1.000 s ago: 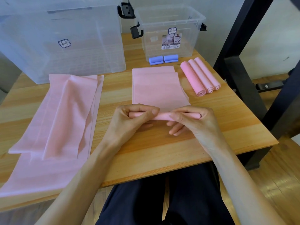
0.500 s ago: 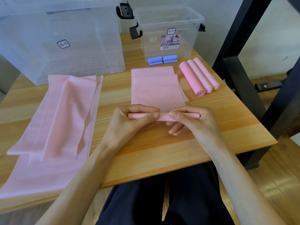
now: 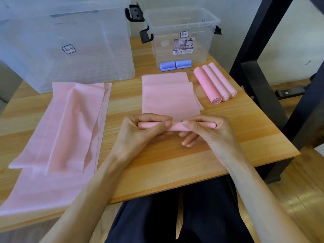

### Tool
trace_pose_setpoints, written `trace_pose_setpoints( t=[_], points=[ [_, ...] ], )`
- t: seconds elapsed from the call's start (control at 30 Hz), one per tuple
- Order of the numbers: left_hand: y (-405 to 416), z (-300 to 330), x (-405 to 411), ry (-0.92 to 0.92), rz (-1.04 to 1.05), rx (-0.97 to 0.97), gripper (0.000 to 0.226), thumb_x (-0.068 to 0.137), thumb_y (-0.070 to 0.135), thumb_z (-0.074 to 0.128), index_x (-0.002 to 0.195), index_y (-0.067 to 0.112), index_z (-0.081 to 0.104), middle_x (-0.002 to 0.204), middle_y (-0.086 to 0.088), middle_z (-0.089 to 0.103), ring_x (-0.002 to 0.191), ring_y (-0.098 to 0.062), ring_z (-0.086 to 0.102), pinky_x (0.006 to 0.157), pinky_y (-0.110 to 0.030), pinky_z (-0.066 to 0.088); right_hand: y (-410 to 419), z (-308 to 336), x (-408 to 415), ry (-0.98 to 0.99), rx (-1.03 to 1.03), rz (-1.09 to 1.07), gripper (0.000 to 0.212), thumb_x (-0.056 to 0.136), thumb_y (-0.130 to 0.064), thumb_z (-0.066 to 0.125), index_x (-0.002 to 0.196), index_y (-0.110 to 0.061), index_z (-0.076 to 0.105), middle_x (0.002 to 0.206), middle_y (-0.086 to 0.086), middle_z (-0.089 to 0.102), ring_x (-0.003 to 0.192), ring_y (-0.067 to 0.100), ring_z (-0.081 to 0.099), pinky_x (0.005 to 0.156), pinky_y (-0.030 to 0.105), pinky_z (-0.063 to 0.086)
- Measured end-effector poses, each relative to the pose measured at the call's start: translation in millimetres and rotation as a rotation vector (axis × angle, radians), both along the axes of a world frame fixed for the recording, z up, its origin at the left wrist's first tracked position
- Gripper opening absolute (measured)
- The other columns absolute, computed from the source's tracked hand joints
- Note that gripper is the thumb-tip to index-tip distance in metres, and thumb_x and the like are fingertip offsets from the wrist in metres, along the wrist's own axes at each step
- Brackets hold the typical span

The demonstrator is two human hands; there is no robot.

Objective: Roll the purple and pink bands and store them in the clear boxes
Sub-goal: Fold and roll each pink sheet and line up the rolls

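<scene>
Between the earlier frames and now little has changed: the pink band seems rolled a touch further, its flat part beyond the fingers slightly shorter. Both thumbs have edged closer together on the roll, though blur makes this uncertain.

Seen from 1 head-worn, wide-angle camera, looking forward and steeply down over the wearer's own forearms onto a light wooden desk. The left hand and right hand sit close beneath the lens at mid-frame; dark-trousered lap fills the bottom edge. 2 clear plastic storage boxes, large and small, mark the far side. A black metal frame crosses the right. Straight edges bow outward near the borders.
</scene>
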State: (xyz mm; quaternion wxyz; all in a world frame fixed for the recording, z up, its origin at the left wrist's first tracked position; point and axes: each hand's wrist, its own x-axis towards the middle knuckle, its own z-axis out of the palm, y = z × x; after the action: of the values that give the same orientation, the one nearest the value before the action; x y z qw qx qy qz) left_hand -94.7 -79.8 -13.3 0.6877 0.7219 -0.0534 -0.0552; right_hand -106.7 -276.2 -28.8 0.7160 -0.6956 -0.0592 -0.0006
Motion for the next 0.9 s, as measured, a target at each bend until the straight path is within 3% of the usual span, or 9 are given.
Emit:
trace_pose_setpoints(
  t=[0.13, 0.3, 0.5, 0.63, 0.77, 0.9],
  points=[
    [-2, 0, 0, 0.061, 0.013, -0.046, 0.017, 0.075, 0.021, 0.074, 0.089, 0.011, 0.076, 0.084, -0.006, 0.078, 0.077, -0.015, 0.075, 0.07, -0.021, 0.06, 0, 0, 1, -0.008, 0.002, 0.032, 0.025, 0.077, -0.015, 0.076, 0.1, -0.004, 0.074, 0.083, 0.014, 0.076, 0.065, 0.03, 0.073, 0.057, 0.03, 0.06],
    [0, -1, 0, -0.024, 0.001, 0.04, 0.019, 0.07, 0.029, 0.078, 0.088, 0.023, 0.078, 0.085, 0.002, 0.078, 0.081, -0.007, 0.072, 0.073, -0.015, 0.053, -1, -3, 1, 0.005, 0.001, -0.011, 0.021, 0.08, -0.022, 0.074, 0.093, -0.006, 0.076, 0.076, 0.014, 0.074, 0.061, 0.031, 0.071, 0.055, 0.032, 0.059],
    [-2, -1, 4, 0.058, 0.029, -0.047, 0.012, 0.076, 0.016, 0.076, 0.088, 0.013, 0.078, 0.089, -0.003, 0.078, 0.082, -0.015, 0.074, 0.066, -0.019, 0.058, -2, -2, 3, 0.002, 0.006, 0.035, 0.03, 0.075, -0.013, 0.078, 0.105, -0.009, 0.074, 0.086, 0.01, 0.077, 0.071, 0.029, 0.074, 0.063, 0.032, 0.062],
    [-2, 0, 8, 0.033, 0.01, -0.01, 0.017, 0.074, 0.022, 0.076, 0.089, 0.015, 0.078, 0.089, -0.001, 0.078, 0.084, -0.01, 0.073, 0.07, -0.016, 0.055, -1, -3, 5, -0.007, 0.014, -0.006, 0.021, 0.079, -0.01, 0.076, 0.099, -0.005, 0.076, 0.085, 0.011, 0.076, 0.068, 0.031, 0.073, 0.059, 0.031, 0.061],
    [1, 1, 11, 0.022, -0.013, 0.016, 0.02, 0.071, 0.023, 0.079, 0.09, 0.019, 0.079, 0.087, -0.002, 0.078, 0.084, -0.012, 0.073, 0.078, -0.019, 0.056, -1, 1, 8, 0.037, -0.029, -0.011, 0.017, 0.085, -0.017, 0.075, 0.098, -0.006, 0.076, 0.084, 0.011, 0.077, 0.065, 0.031, 0.073, 0.059, 0.034, 0.061],
    [0, 7, 16, 0.056, 0.013, 0.035, 0.015, 0.073, 0.019, 0.081, 0.087, 0.016, 0.079, 0.085, -0.002, 0.078, 0.08, -0.011, 0.073, 0.072, -0.018, 0.057, 0, 6, 15, 0.073, -0.032, 0.005, 0.02, 0.084, -0.021, 0.074, 0.098, -0.007, 0.076, 0.081, 0.012, 0.076, 0.063, 0.029, 0.073, 0.057, 0.032, 0.061]
  ],
)
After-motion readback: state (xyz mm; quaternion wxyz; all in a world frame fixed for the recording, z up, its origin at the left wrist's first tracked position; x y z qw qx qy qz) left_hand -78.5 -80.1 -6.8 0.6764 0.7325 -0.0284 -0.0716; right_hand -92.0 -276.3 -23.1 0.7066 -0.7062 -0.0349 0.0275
